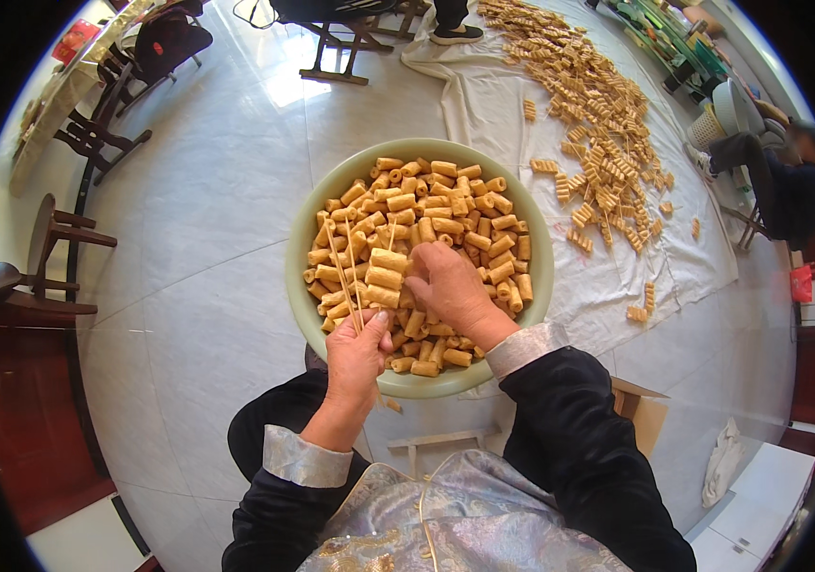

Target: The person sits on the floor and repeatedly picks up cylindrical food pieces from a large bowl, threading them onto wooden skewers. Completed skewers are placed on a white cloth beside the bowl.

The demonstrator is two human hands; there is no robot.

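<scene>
A large pale green basin (pixel 543 264) full of short golden-brown rolls stands before me. My left hand (pixel 361 350), over the basin's near left side, holds several thin wooden skewers (pixel 339 268). One skewer carries several rolls (pixel 384 277), stacked crosswise one above another. Just right of this stack is my right hand (pixel 450 286), its fingers bent at the rolls; whether it holds one is hidden.
Many skewered rolls (pixel 600 143) lie heaped on a white cloth (pixel 565 300). A seated person (pixel 779 179) is at the right, and another person's shoe (pixel 456 34) is at the top. Wooden stools (pixel 57 236) stand left; a cardboard box (pixel 640 411) is near my right arm.
</scene>
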